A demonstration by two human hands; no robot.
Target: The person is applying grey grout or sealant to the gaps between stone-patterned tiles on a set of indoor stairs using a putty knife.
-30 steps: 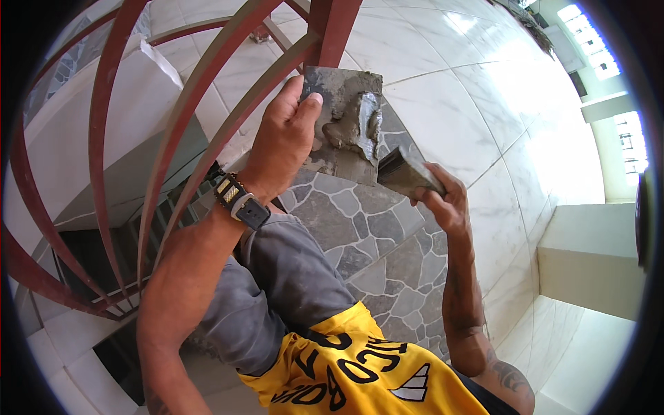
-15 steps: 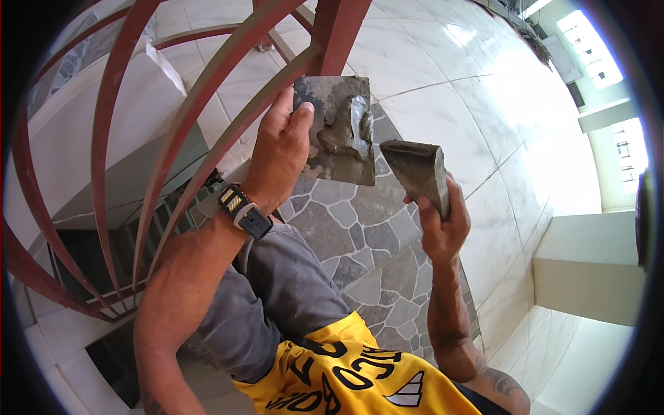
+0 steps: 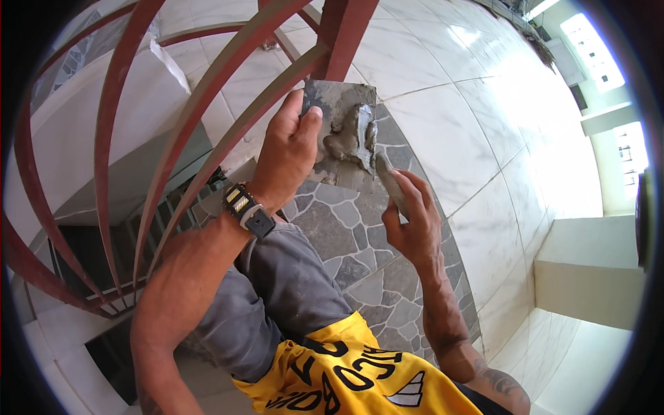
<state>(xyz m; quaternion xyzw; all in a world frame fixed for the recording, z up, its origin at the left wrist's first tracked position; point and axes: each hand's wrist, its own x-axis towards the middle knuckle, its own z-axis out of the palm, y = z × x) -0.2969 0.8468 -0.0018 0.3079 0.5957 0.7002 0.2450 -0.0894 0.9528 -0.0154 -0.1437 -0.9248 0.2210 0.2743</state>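
Observation:
My left hand (image 3: 285, 153) grips a flat, square mortar board (image 3: 330, 95) by its left side, thumb on top and the other fingers mostly hidden beneath. A wet heap of grey mortar (image 3: 351, 142) lies on the board's right half. Close to the board's lower right edge, my right hand (image 3: 417, 225) is closed round a wedge-shaped tool (image 3: 391, 183) caked with mortar, seen nearly edge-on. Whether the tool touches the mortar I cannot tell.
Curved red metal railing bars (image 3: 187, 131) rise at the left and meet a red post (image 3: 344, 41). Below my hands runs grey crazy-patterned stone flooring (image 3: 332, 221). Glossy white marble tiles (image 3: 477, 131) extend to the right, toward a pale block (image 3: 588, 290).
My right hand has moved left and turned, bringing the tool edge-on beside the board. The board has shifted slightly right and down in my left hand.

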